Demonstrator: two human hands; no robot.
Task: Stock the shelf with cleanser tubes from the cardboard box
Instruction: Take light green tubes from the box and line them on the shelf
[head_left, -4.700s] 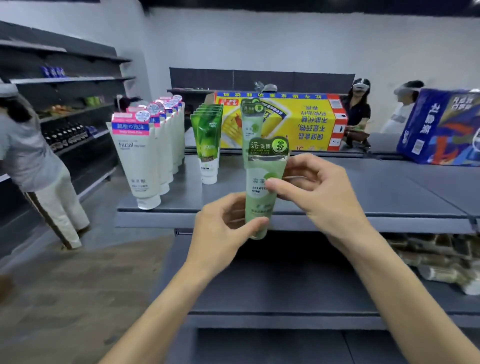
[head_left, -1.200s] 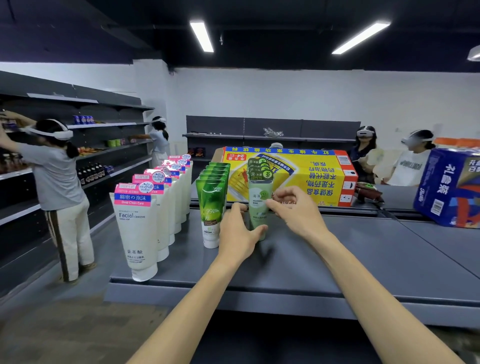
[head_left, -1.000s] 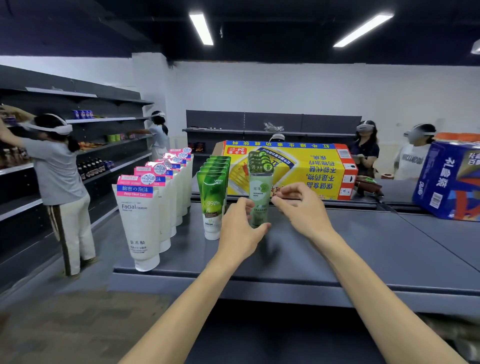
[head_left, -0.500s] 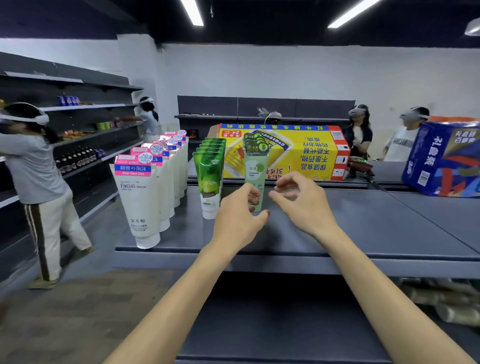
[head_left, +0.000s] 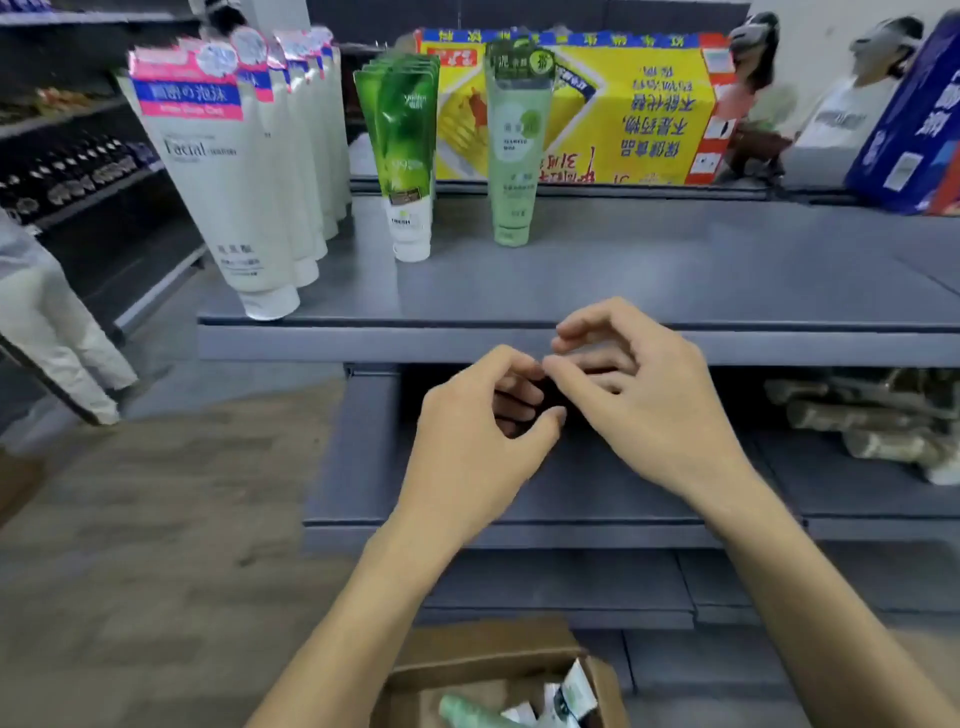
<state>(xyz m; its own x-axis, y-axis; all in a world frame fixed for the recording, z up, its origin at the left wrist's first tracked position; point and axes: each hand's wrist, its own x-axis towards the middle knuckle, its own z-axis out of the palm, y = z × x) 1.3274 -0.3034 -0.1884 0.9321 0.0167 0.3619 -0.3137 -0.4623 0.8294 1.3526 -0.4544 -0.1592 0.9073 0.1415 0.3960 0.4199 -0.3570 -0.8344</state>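
Pale green tube (head_left: 513, 150) stands on shelf (head_left: 623, 270), beyond both empty, loosely curled hands (head_left: 561, 410).

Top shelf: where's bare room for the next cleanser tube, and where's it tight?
Free: the top shelf right of the pale green tube, out toward the blue box, and the front strip by the shelf edge. Crowded: the left end, where the white tubes and dark green tubes stand in close rows. Both hands are below the shelf edge, holding nothing.
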